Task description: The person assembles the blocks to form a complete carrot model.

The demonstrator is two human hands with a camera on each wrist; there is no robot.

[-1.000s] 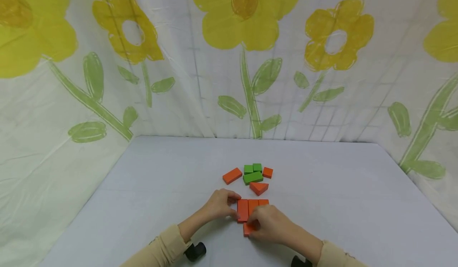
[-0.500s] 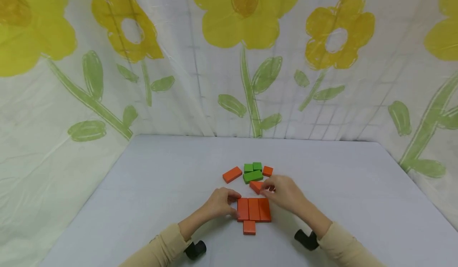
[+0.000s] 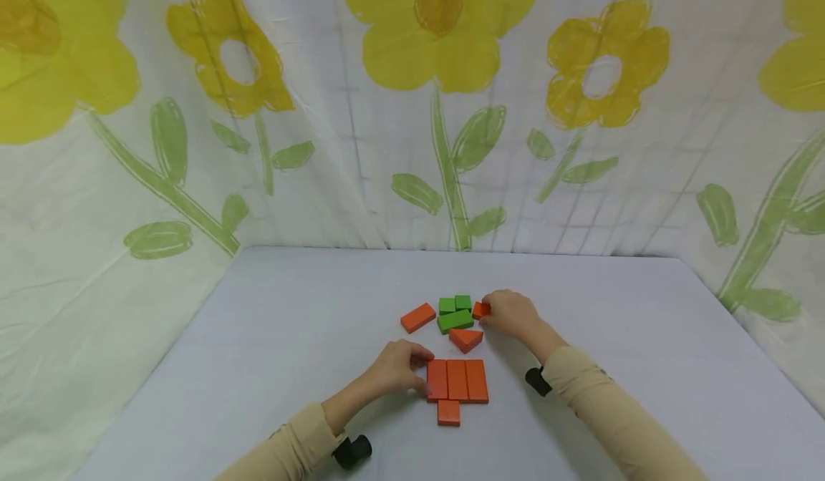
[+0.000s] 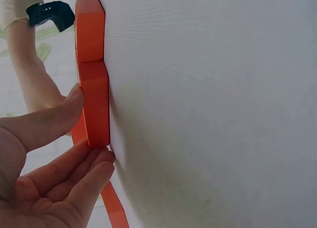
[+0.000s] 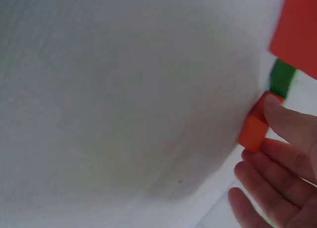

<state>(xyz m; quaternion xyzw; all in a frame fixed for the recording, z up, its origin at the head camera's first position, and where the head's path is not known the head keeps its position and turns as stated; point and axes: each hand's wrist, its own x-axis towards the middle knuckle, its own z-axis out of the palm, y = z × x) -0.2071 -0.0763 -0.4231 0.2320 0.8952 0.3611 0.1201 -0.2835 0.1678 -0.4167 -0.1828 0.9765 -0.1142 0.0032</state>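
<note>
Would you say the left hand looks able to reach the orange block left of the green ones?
Probably yes: that orange block lies just beyond the left hand, with nothing visible between them, though it would likely have to let go of the red-orange block it holds.

- Your left sleeve [image 3: 290, 445]: beige, creased near the cuff [image 3: 320, 424]
- Your right sleeve [image 3: 612, 413]: matching beige
- Your left wrist device [image 3: 353, 452]: black, rounded
- Your right wrist device [image 4: 52, 14]: black, small dots on its side
</note>
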